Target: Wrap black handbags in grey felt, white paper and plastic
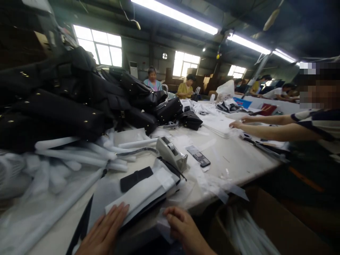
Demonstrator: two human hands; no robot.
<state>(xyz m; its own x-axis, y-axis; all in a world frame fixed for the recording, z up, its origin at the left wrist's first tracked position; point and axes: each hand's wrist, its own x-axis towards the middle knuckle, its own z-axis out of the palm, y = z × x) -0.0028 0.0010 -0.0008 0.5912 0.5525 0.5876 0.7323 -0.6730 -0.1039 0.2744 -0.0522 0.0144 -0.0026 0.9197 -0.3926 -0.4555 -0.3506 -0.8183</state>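
My left hand (106, 228) lies flat with fingers stretched over the near end of a folded white sheet (143, 189). Beneath that sheet is a flat black piece (148, 207), and a smaller black piece (136, 179) shows beside it. Close to the table's near edge, my right hand (183, 225) pinches a strip of translucent film (164, 225) between thumb and fingers. Whether the film is tape or plastic sheet, I cannot tell. A grey tape dispenser (172, 154) stands just beyond the black piece.
Black bags (58, 109) are heaped at the left, behind white foam tubes (71, 156). A phone (198, 156) lies right of the dispenser. At the right, a co-worker's hands (236, 124) touch a stack of white sheets (216, 125). Below stands a cardboard box (276, 216).
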